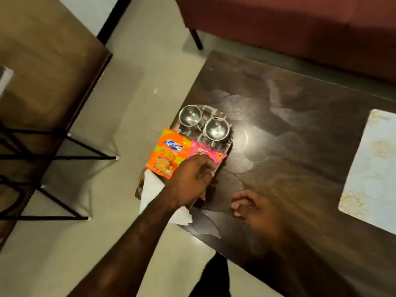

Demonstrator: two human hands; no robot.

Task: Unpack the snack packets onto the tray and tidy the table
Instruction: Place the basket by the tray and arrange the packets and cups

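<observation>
A dark patterned tray (212,113) lies at the left edge of the dark table (289,125). Two empty steel bowls (190,115) (216,128) stand at the tray's far end. An orange snack packet (169,155) lies flat on the tray, and a pink snack packet (205,150) lies beside it on the right. My left hand (190,179) reaches over the tray with its fingers curled on the pink packet's near edge. A white paper (151,187) shows under my left wrist. My right hand (248,207) rests on the table just right of the tray, fingers curled, holding nothing.
A pale worn placemat (372,168) lies on the right side of the table. A maroon sofa (300,24) stands behind the table. A wooden table with black metal legs (42,67) is on the left, with beige floor between.
</observation>
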